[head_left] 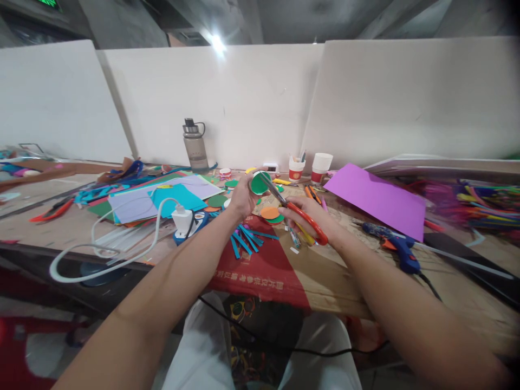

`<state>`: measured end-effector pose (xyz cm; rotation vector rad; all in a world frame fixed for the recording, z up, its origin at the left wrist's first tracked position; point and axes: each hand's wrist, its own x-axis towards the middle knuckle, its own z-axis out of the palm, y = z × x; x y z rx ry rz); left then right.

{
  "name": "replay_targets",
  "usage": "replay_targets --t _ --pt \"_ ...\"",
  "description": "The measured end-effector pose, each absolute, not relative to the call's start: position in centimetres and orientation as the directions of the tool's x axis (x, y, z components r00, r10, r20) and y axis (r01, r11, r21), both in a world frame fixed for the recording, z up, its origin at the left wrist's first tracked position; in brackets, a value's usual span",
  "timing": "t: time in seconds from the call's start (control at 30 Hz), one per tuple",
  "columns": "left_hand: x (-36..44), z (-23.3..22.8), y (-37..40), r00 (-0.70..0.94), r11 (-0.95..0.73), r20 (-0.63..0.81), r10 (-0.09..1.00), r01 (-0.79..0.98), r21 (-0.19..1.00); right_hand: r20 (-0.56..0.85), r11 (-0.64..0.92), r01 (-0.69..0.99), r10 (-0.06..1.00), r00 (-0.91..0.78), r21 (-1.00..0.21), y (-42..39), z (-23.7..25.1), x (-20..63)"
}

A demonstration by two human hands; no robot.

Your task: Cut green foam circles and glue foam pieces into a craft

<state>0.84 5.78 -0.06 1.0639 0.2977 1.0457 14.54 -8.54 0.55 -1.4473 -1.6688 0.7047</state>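
1. Head view, the hands: the left hand [244, 196] is raised above the table and closed around a round green piece with a pale rim [259, 183], pinching it at its left edge so that its green face turns toward the camera.
2. The right hand [312, 216] is closed through the orange handles of a pair of scissors [294, 210]. Their grey blades point up and to the left, and the tips meet the right edge of the green piece.
3. Whether the blades are parted or together is too small to tell.
4. Directly below the hands, an orange paper circle [269, 212] lies on the table, overlapping a green one at its lower right.
5. Blue paper strips [246, 239] lie scattered on a red printed patch of the cardboard table top [325, 276], just beneath the left wrist.
6. To the left, a stack of coloured paper sheets [162, 199] lies flat, with a white power adapter [182, 219] and its looping white cable in front of it.
7. To the right, a purple sheet [376, 199] lies flat, and a blue glue gun [396, 246] rests near its front corner.
8. At the back, by the white partition, stand a grey water bottle [195, 145] and two paper cups [309, 168].
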Motion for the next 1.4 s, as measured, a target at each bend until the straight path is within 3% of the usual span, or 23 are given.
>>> replay_targets --t 0.23,0.77,1.23,1.4 --pt "1.11 -0.30 5.91 0.512 0.025 0.324 0.796 -0.563 0.826 0.179 0.163 0.470 0.984 -0.011 -0.868 -8.67 0.63 14.31" --pt "1.03 -0.18 5.64 0.531 0.011 0.314 0.787 -0.522 0.853 0.134 0.110 0.433 0.991 0.025 -0.895 -8.99 1.02 13.85" --pt "1.08 -0.38 5.81 0.532 0.001 0.333 0.779 -0.531 0.847 0.152 0.131 0.450 0.988 0.011 -0.883 -8.99 1.05 13.88" --pt "1.18 -0.49 5.98 0.509 0.030 0.313 0.802 -0.557 0.830 0.258 0.222 0.564 0.966 -0.016 -0.795 -8.73 0.74 14.22"
